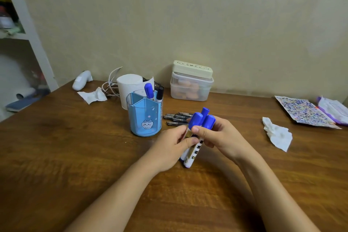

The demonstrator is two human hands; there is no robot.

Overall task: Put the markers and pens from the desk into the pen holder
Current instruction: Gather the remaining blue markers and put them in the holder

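Both hands, left hand and right hand, are closed around a bundle of blue-capped markers, held upright just right of the pen holder on the desk.

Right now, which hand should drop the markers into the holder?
Left hand: it already grips the markers and sits nearer the holder; the right hand is on the far side.
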